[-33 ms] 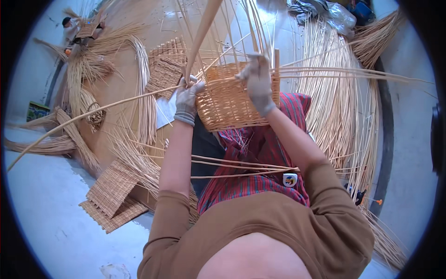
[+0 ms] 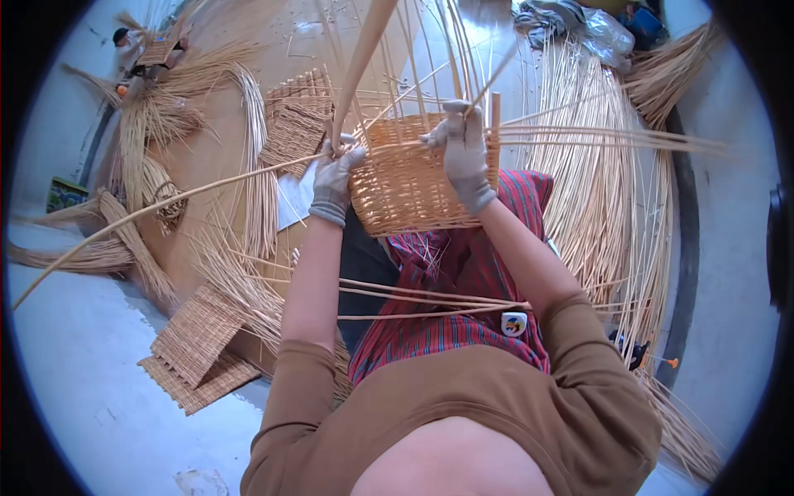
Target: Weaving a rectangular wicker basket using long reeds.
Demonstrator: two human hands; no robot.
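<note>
A woven rattan basket [image 2: 401,190] with long upright strands is held over the red striped cloth [image 2: 430,331] on my lap. My gloved left hand [image 2: 335,178] grips strands at the basket's left corner, where a thick pale stake [image 2: 361,54] rises. A long reed [image 2: 124,219] runs out leftward from there. My gloved right hand [image 2: 463,157] is closed around strands at the upper right of the basket, with one reed slanting up from its fingers. Several loose reeds [image 2: 413,291] lie across my lap, beside a small white object [image 2: 514,323].
Woven panels lie at back left [image 2: 294,136] and lower left [image 2: 194,335]. Loose rattan bundles spread on both sides [image 2: 591,190], [image 2: 145,140]. A co-worker [image 2: 128,54] sits at the far upper left. Grey cloth [image 2: 546,16] and clear plastic [image 2: 604,37] are heaped at the back right.
My right hand has shifted slightly right and its fingers have changed position, with a reed now slanting up to the right from them. The basket has shifted very slightly.
</note>
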